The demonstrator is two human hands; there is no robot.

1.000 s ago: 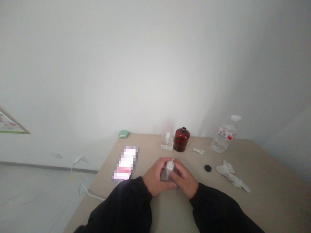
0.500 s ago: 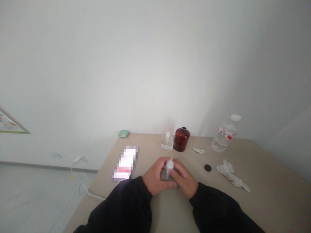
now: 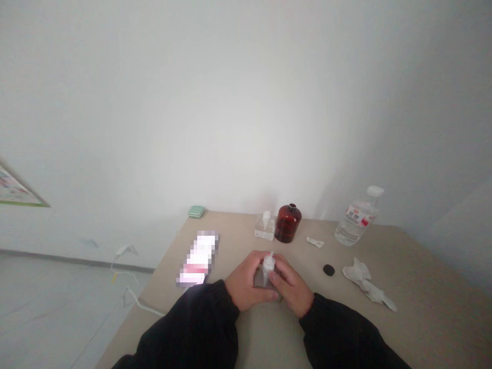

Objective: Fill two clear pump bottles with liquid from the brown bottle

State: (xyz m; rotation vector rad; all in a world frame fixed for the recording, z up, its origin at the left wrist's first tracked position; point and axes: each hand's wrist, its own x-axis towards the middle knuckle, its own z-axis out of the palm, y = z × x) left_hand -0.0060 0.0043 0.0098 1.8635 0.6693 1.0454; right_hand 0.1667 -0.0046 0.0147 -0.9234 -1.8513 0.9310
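Note:
Between my hands stands a small clear, square-looking bottle with a white nozzle top. My left hand is wrapped round its left and near sides, the thumb lying across the front. From the right, my right hand grips the bottle, its thumb against the area just below the nozzle. Fingers cover much of the bottle's body. Behind it, a similar clear square bottle with a white top stands beside a dark red-brown round bottle whose neck is uncapped.
On the table lie a lit phone at left, a black disc, a crumpled white glove-like item and a small white scrap. A large clear bottle and a green case stand by the wall.
The view has shifted slightly, so objects at the right appear a little lower. Both hands keep the same hold on the small bottle.

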